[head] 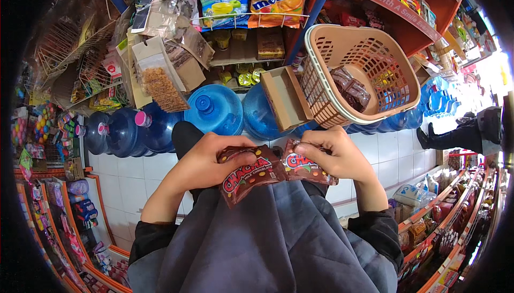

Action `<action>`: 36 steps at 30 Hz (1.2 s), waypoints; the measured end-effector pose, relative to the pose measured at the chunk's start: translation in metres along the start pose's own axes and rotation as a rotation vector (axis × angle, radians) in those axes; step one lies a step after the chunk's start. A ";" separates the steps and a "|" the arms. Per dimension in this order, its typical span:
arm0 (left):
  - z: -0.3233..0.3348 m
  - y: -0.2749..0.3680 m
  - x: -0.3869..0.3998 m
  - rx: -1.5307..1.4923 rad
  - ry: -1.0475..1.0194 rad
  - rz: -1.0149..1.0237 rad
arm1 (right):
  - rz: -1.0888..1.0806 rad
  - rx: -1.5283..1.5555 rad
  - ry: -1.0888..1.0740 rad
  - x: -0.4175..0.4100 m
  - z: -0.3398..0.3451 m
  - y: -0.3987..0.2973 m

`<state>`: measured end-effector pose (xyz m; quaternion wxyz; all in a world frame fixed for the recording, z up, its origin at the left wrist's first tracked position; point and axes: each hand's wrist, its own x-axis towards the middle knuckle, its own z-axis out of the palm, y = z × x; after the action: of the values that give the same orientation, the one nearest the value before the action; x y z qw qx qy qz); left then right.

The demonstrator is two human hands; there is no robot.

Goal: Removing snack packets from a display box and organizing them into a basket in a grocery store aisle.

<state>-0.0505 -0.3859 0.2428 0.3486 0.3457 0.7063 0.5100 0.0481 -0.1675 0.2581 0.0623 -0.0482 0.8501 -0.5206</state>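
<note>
My left hand [215, 158] is closed on a brown Cha Cha milk chocolate packet [251, 174], thumb on top. Close beside it, my right hand [327, 152] pinches a second Cha Cha packet [307, 166] near its upper edge. The two packets meet or overlap at their sides, above my lap; whether they are joined there I cannot tell. Beyond my right hand, an open cardboard box [287, 100] rests tilted over the water bottles. A tan plastic basket [361, 76] to its right holds several brown packets [349, 88].
Large blue water bottles [215, 108] stand in a row across the white tiled floor [132, 172]. Candy bags [225, 0] and hanging snack packs [160, 88] are on the shelf ahead. Stocked shelves flank both sides. A person's dark-clothed legs [457, 136] show at right.
</note>
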 end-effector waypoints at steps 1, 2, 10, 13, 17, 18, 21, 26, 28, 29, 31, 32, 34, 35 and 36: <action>-0.001 0.000 0.001 0.000 0.000 0.001 | -0.005 -0.008 0.000 0.001 0.000 0.000; -0.002 -0.001 0.002 -0.048 -0.038 -0.049 | -0.010 -0.015 0.001 0.002 -0.001 0.000; -0.007 -0.005 0.003 0.005 -0.277 -0.101 | -0.054 -0.110 -0.134 0.005 -0.008 -0.008; -0.008 0.000 0.002 0.029 -0.325 -0.109 | -0.053 -0.124 -0.173 0.005 -0.008 -0.007; -0.007 -0.006 0.002 0.016 -0.319 -0.104 | -0.019 -0.109 -0.187 0.004 -0.007 -0.006; -0.006 -0.007 0.002 0.005 -0.303 -0.104 | -0.019 -0.108 -0.188 0.003 -0.006 -0.005; -0.005 -0.007 0.001 -0.026 -0.286 -0.114 | -0.008 -0.103 -0.157 0.002 -0.005 -0.003; -0.001 -0.005 0.004 -0.074 -0.255 -0.136 | -0.003 -0.089 -0.141 0.000 -0.009 -0.005; 0.001 -0.006 0.006 -0.065 -0.228 -0.116 | 0.012 -0.110 -0.134 0.000 -0.010 -0.007; 0.002 -0.005 0.006 -0.017 -0.192 -0.074 | 0.027 -0.129 -0.129 0.000 -0.010 -0.008; 0.002 -0.003 0.005 0.032 -0.155 -0.033 | -0.002 -0.136 -0.088 -0.001 -0.011 -0.012; 0.001 -0.001 0.003 0.100 -0.131 0.023 | -0.030 -0.142 -0.047 -0.001 -0.011 -0.013; 0.000 0.000 0.000 0.168 -0.108 0.077 | -0.024 -0.137 -0.038 -0.002 -0.009 -0.014; 0.000 0.000 -0.001 0.178 -0.087 0.099 | -0.019 -0.133 -0.030 -0.002 -0.008 -0.014; 0.000 0.000 -0.003 0.189 -0.066 0.122 | -0.020 -0.133 -0.030 -0.003 -0.008 -0.015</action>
<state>-0.0492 -0.3880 0.2432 0.3056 0.4359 0.7170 0.4499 0.0502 -0.1665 0.2751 0.0666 -0.0684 0.8813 -0.4628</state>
